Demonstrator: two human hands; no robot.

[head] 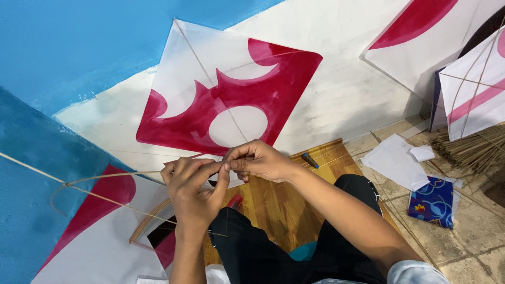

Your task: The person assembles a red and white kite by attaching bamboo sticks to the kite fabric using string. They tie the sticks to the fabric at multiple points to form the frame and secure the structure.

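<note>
The left hand (193,192) and the right hand (258,160) meet in front of the person, above a wooden board (273,202) that lies under the knees. The fingertips of both hands press together at one spot, pinched on something very thin; it looks like the end of a bent stick (100,178), but what exactly sits between the fingers is too small to tell. The stick curves away to the left from the left hand, forming a loop near a straight stick (31,164) that runs off the left edge.

Behind the hands a white and red kite (226,94) leans against the wall, its crossed sticks showing through the paper. A second kite (100,231) of the same colours lies at the lower left, partly under the left forearm. More kites (473,84) stand at the upper right, with a bundle of sticks (473,150) just below them on the floor. Near the right forearm lie white paper sheets (394,160) and a blue patterned cloth (434,202). A dark pen (310,160) rests on the board's far edge.
</note>
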